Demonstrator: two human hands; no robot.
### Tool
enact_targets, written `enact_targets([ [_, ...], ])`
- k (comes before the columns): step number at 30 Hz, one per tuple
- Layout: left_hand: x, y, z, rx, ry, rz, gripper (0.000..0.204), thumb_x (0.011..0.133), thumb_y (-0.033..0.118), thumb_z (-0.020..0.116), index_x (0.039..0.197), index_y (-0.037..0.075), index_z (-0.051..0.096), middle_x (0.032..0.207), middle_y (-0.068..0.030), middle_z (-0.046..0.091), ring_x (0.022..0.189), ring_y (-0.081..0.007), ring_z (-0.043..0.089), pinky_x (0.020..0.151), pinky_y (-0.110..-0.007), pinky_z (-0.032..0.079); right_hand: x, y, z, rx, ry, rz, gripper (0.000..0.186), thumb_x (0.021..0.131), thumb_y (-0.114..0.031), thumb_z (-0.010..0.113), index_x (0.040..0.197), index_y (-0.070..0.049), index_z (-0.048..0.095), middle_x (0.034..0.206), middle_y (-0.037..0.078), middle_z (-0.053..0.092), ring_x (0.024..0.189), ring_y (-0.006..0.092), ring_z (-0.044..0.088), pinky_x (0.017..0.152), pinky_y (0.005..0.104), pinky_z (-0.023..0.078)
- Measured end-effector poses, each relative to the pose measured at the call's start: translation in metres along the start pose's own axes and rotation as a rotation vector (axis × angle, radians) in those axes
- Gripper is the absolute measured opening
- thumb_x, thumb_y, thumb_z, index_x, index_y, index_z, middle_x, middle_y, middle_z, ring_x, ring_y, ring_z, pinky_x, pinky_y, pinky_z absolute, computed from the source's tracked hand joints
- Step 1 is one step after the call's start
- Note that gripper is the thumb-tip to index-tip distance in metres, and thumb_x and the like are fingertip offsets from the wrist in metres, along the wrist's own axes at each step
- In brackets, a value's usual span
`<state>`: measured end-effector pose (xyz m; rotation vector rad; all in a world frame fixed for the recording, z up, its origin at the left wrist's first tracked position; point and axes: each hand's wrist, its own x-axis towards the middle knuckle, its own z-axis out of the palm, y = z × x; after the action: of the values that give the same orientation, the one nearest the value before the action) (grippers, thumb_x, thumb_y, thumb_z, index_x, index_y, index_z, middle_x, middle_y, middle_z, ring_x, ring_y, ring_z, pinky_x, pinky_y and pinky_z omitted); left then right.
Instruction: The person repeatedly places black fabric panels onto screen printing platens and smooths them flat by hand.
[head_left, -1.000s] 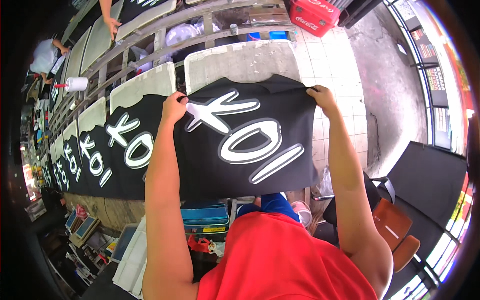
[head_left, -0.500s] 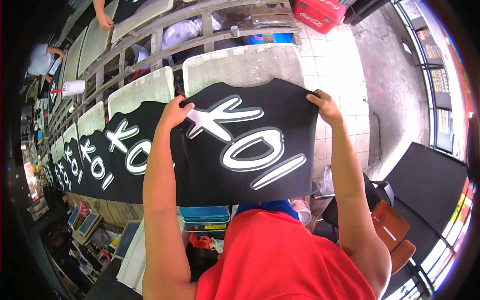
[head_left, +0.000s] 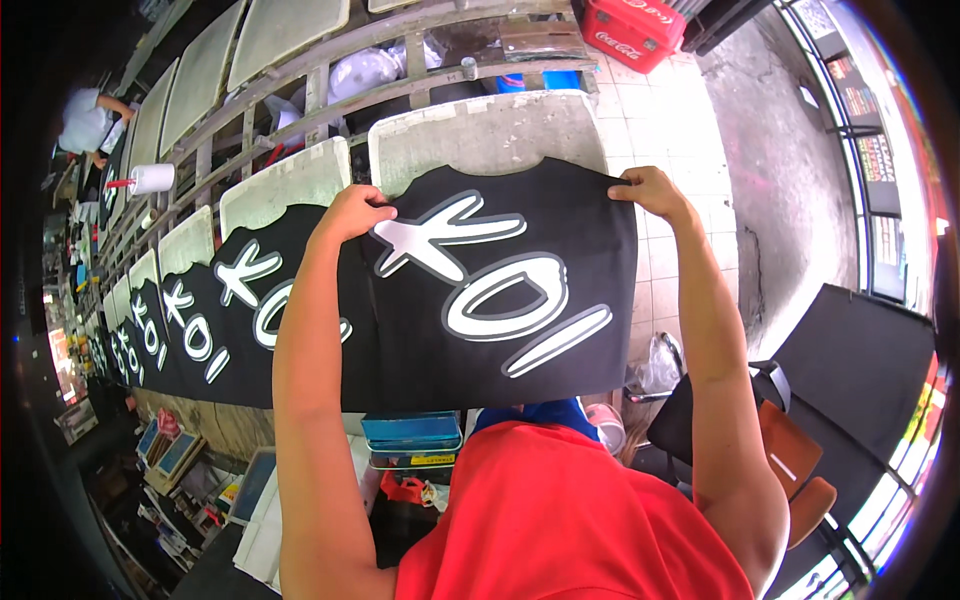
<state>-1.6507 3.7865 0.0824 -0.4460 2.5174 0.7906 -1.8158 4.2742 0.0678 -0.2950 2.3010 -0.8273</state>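
A black cut shirt panel (head_left: 412, 360) with a large white and grey print lies in front of me over a pale worn board (head_left: 490, 135). My left hand (head_left: 358, 212) is closed on its upper left shoulder edge, thumb on top. At the upper right shoulder corner, my right hand (head_left: 648, 192) pinches the cloth between thumb and fingers. The panel looks smooth and flat, with a curved neckline between my hands. To the left, a row of similar printed black panels (head_left: 245, 375) runs away on further boards; my left forearm covers part of the nearest one.
A slatted wooden rack (head_left: 530, 66) runs behind the boards, with a red cooler box (head_left: 635, 35) past its end. A white tub with a red handle (head_left: 152, 179) stands at left. Blue trays (head_left: 410, 432) sit under the table edge. An orange-brown chair (head_left: 790, 470) is at right. Another person (head_left: 88, 120) works far left.
My right hand has shifted slightly up and inward at the panel's corner, and my left wrist is a little higher. Another person's hand at the top left has left the view.
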Motion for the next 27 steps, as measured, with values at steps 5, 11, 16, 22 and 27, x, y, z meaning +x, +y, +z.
enact_targets([
  [5,-0.006,0.007,-0.002,0.104,0.037,0.01,0.029,0.076,0.026,0.081,0.094,0.003,0.076,0.09,-0.0165,0.074,0.084,-0.0298,0.071,0.078,-0.037,0.054,-0.011,-0.008,-0.003,-0.097,0.008,0.016,0.025,0.076,-0.022,0.079,0.085,0.0,0.073,0.068,0.007,0.062,0.064,0.0158,0.055,0.062,0.0352,0.047],
  [11,-0.005,-0.007,0.003,0.149,0.107,0.057,0.026,0.074,0.025,0.079,0.085,0.002,0.073,0.086,-0.0199,0.072,0.082,-0.0356,0.069,0.074,-0.043,0.053,-0.008,0.007,0.006,-0.036,0.078,-0.038,0.025,0.074,-0.021,0.081,0.09,-0.002,0.076,0.07,0.011,0.069,0.058,0.0181,0.062,0.059,0.0325,0.052],
  [16,0.001,-0.022,0.015,0.106,0.273,0.143,0.021,0.075,0.02,0.073,0.081,0.0,0.068,0.081,-0.0208,0.07,0.079,-0.0378,0.069,0.071,-0.046,0.053,0.004,0.029,0.014,-0.131,0.055,-0.115,0.034,0.074,-0.027,0.082,0.099,-0.004,0.077,0.081,0.011,0.075,0.067,0.0207,0.07,0.069,0.0345,0.058],
  [22,-0.001,-0.017,0.011,0.017,0.134,0.209,0.017,0.076,0.007,0.071,0.092,0.003,0.076,0.086,-0.0152,0.075,0.08,-0.0257,0.073,0.075,-0.036,0.057,0.0,0.033,0.013,-0.224,-0.014,-0.101,0.036,0.073,-0.029,0.08,0.101,-0.007,0.076,0.099,0.016,0.073,0.093,0.0308,0.069,0.081,0.0408,0.054],
  [27,-0.009,0.002,-0.002,0.19,0.116,0.157,0.026,0.072,0.022,0.081,0.087,0.001,0.077,0.083,-0.019,0.073,0.079,-0.0324,0.072,0.077,-0.04,0.056,-0.004,0.022,0.008,-0.274,0.046,-0.117,0.034,0.071,-0.028,0.08,0.097,-0.006,0.077,0.092,0.015,0.074,0.088,0.029,0.07,0.078,0.0401,0.055],
])
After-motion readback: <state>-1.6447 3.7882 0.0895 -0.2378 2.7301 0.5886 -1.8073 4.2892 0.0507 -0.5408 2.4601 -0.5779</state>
